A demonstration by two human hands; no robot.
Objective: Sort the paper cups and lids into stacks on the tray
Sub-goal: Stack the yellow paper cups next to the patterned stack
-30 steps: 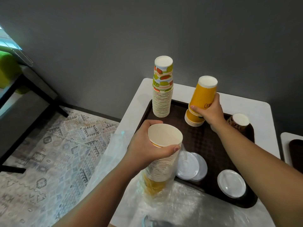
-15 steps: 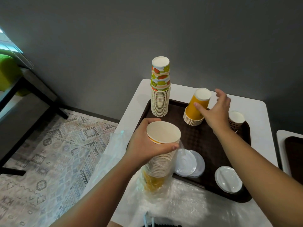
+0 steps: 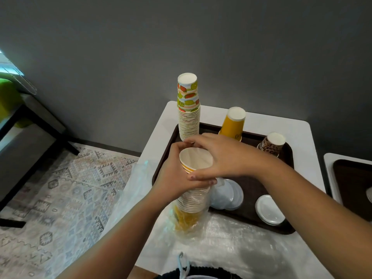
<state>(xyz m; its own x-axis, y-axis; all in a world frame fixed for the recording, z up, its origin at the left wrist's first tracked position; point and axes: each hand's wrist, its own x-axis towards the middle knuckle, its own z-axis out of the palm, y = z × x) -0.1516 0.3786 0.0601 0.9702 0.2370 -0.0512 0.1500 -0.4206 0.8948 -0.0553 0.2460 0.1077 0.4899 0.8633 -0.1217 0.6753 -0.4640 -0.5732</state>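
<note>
An upright stack of yellow paper cups, half inside a clear plastic sleeve, stands at the near left edge of the brown tray. My left hand grips the stack near its top. My right hand grips the rim of the topmost cup. On the tray stand a tall upside-down stack of fruit-print cups, a short upside-down yellow cup stack and a leopard-print cup. White lids lie beside the sleeve, and another lid pile sits at the tray's near right.
The tray rests on a white table against a grey wall. Crumpled clear plastic covers the table's near part. A second table with a dark tray is at the right. A patterned rug lies on the floor to the left.
My right hand let go of the yellow cup it set upside down on the far stack, then came back and took hold of the top cup of the stack in my left hand.
</note>
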